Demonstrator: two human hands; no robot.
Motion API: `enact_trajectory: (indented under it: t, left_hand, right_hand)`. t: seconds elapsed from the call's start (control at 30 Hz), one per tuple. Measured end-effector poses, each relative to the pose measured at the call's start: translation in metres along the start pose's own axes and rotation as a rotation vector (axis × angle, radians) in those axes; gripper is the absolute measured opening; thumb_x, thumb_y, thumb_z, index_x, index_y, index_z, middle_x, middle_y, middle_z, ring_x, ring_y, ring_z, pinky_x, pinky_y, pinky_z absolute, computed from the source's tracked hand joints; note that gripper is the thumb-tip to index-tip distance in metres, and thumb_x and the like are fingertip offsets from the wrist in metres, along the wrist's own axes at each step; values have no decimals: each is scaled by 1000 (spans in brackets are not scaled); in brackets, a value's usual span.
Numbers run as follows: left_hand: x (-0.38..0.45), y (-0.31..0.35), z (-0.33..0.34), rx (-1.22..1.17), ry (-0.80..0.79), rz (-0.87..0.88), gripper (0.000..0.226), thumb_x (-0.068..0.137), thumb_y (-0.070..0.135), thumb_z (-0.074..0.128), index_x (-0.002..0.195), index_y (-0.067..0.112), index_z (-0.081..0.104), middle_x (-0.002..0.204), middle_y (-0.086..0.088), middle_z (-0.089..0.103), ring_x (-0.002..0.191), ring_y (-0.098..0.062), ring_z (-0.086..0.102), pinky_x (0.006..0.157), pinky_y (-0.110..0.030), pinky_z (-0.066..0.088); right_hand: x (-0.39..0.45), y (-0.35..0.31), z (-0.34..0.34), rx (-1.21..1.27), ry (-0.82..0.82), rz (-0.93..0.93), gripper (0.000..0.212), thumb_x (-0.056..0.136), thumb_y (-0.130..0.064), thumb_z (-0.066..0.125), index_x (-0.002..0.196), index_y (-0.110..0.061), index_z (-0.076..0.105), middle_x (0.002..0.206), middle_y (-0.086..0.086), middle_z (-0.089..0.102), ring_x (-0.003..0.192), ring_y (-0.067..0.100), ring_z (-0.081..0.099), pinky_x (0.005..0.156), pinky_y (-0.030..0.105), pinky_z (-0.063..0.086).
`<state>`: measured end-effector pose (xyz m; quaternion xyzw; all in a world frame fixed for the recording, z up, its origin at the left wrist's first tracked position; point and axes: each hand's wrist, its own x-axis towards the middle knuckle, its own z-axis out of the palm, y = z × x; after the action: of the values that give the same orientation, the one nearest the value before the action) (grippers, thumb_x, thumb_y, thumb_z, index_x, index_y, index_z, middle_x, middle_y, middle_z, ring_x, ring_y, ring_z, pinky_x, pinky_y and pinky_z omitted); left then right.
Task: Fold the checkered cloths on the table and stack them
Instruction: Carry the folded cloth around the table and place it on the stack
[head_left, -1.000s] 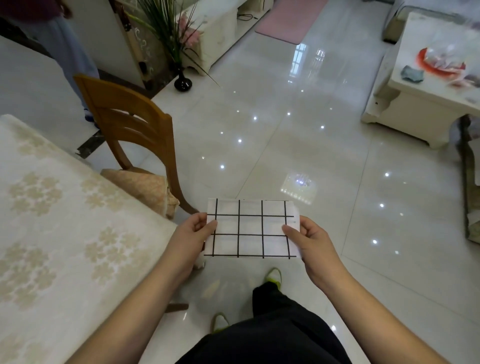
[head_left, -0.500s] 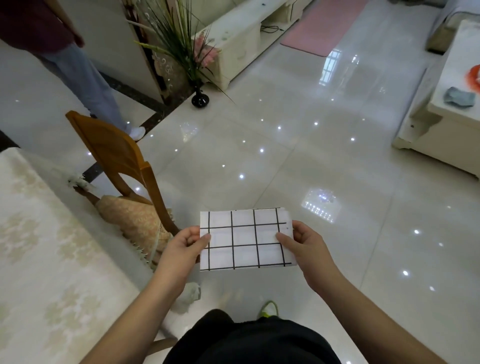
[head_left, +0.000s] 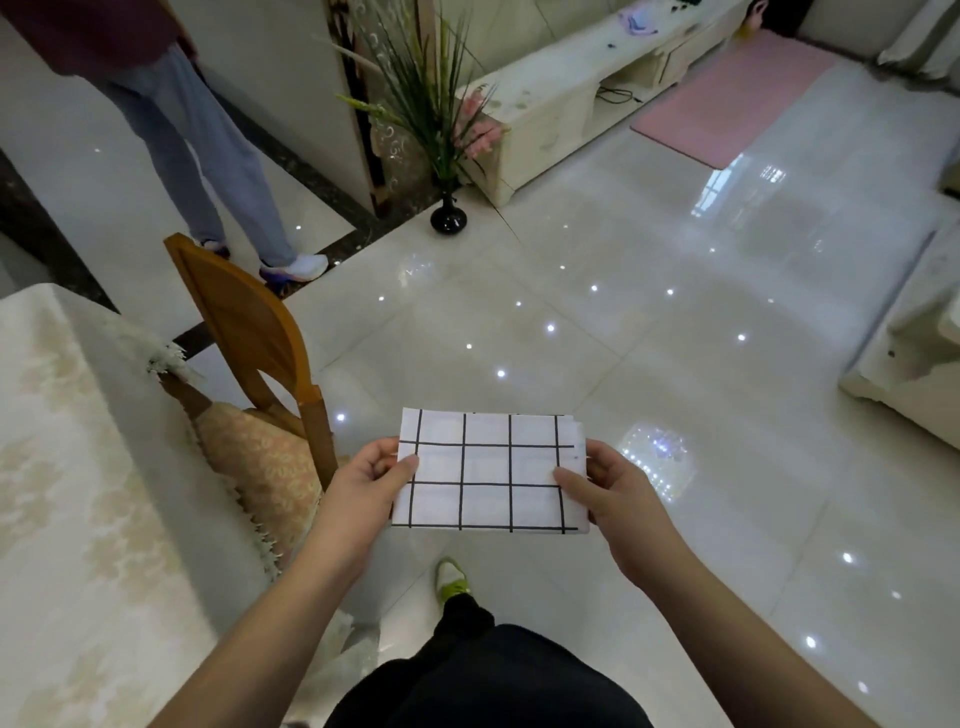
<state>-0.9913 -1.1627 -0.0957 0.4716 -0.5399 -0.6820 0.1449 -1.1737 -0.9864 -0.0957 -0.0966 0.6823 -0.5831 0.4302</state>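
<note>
A white cloth with a black grid (head_left: 488, 470), folded into a small flat rectangle, is held out in front of me above the floor. My left hand (head_left: 366, 480) pinches its left edge with the thumb on top. On the opposite edge my right hand (head_left: 605, 488) grips the same way. The table (head_left: 62, 467), under a cream floral cover, lies to my left, apart from the cloth. No other checkered cloth shows in this view.
A wooden chair (head_left: 249, 332) with a patterned cushion stands between the table and me. Another person's legs (head_left: 208, 156) stand at the far left. A black vase with plants (head_left: 448, 218) sits on the glossy tiled floor, white furniture at the right.
The view has swung left and up, so the table now shows less and the standing person more. The folded cloth stays gripped in both hands at about the same spot before me.
</note>
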Motion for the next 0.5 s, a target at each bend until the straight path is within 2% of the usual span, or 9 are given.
enact_trajectory:
  t: [0.13, 0.23, 0.33, 0.5]
  left_hand:
    - [39, 23, -13, -4, 12, -36, 20, 95, 16, 59, 113, 25, 64, 100, -6, 74, 91, -27, 72, 84, -54, 57]
    - [67, 42, -23, -37, 43, -30, 20, 96, 14, 58, 112, 24, 64, 96, -4, 75, 87, -23, 73, 78, -47, 60]
    - [93, 58, -31, -32, 57, 0, 20, 96, 14, 57, 110, 26, 63, 93, 2, 75, 84, -17, 74, 69, -36, 61]
    - [130, 78, -32, -25, 97, -1, 29, 95, 17, 59, 123, 27, 60, 101, -6, 73, 96, -31, 70, 85, -55, 56]
  right_hand:
    - [45, -29, 17, -54, -30, -8, 27, 92, -7, 62, 116, -19, 65, 106, 1, 74, 97, 22, 70, 73, 31, 54]
    - [75, -50, 32, -86, -42, -23, 27, 93, -7, 60, 116, -21, 64, 104, 1, 74, 96, 22, 71, 80, 40, 57]
    - [105, -68, 44, -115, -46, -47, 27, 93, -8, 60, 117, -22, 64, 102, 3, 74, 92, 22, 71, 75, 37, 56]
    - [152, -93, 53, -148, -60, -68, 26, 93, -8, 60, 115, -23, 64, 98, 2, 75, 90, 21, 72, 76, 39, 56]
